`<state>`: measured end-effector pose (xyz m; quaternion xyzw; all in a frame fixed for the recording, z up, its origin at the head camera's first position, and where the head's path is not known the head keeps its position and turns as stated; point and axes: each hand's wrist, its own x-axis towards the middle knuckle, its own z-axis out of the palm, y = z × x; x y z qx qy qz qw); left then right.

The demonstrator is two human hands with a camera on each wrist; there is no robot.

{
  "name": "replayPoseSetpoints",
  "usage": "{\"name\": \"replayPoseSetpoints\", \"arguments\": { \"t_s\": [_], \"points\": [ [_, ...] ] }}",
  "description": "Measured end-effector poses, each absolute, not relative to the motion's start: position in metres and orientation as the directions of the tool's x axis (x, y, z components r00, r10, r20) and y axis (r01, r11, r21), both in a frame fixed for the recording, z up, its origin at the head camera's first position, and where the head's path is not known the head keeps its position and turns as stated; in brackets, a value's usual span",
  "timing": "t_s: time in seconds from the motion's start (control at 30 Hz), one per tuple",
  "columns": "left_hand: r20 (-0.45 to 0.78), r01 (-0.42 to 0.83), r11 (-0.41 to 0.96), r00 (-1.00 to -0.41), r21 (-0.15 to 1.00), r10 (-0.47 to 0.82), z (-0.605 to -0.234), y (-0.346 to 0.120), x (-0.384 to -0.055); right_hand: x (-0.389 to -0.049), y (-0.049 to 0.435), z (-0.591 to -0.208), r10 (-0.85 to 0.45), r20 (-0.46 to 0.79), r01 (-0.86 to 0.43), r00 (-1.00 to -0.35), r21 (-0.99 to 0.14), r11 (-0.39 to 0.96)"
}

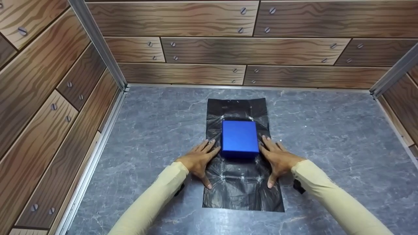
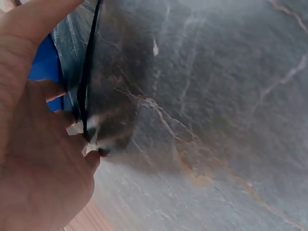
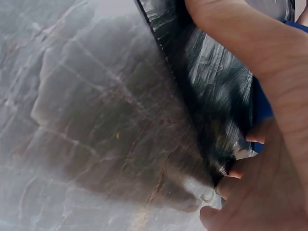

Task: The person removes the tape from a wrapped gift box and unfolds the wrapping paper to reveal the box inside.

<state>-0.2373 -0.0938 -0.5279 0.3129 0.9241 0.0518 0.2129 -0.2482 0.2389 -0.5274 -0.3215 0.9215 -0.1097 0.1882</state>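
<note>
A blue box [image 1: 240,136] sits on a creased black plastic sheet [image 1: 241,192], which lies flat on the grey marbled surface. On the box's left side my left hand [image 1: 199,159] rests with fingers spread, its fingertips over the sheet's left edge. My right hand [image 1: 279,158] mirrors it on the right, fingers spread and thumb toward me. In the left wrist view, the left fingertips touch the plastic sheet [image 2: 72,53] beside the blue box [image 2: 45,62]. The right wrist view has the right fingers on the sheet [image 3: 211,72], close to the box's side.
Wood-plank-patterned walls [image 1: 209,50] stand at the back and on both sides, with metal rails [image 1: 94,163] along their lower edges. The grey marbled surface [image 1: 156,124] extends on both sides of the sheet. Pale yellow sleeves cover both forearms.
</note>
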Motion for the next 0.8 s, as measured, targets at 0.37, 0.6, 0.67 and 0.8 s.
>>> {"name": "replayPoseSetpoints", "arguments": {
  "t_s": [0.37, 0.6, 0.67, 0.8],
  "points": [
    [-0.305, 0.579, 0.787, -0.725, 0.215, 0.617, -0.52, -0.093, -0.241, -0.251, 0.241, -0.517, -0.628, -0.252, -0.543, -0.736, -0.335, 0.77],
    [-0.145, 0.494, 0.745, -0.782, 0.448, 0.606, -0.511, -0.1, -0.246, -0.261, 0.25, -0.499, -0.574, -0.189, -0.476, -0.796, -0.391, 0.788],
    [-0.088, 0.459, 0.721, -0.81, 0.519, 0.58, -0.505, -0.103, -0.25, -0.267, 0.254, -0.492, -0.544, -0.154, -0.449, -0.825, -0.408, 0.795],
    [0.048, 0.446, 0.685, -0.855, 0.576, 0.517, -0.494, -0.111, -0.263, -0.281, 0.26, -0.479, -0.479, -0.057, -0.417, -0.876, -0.409, 0.811]
  ]
}}
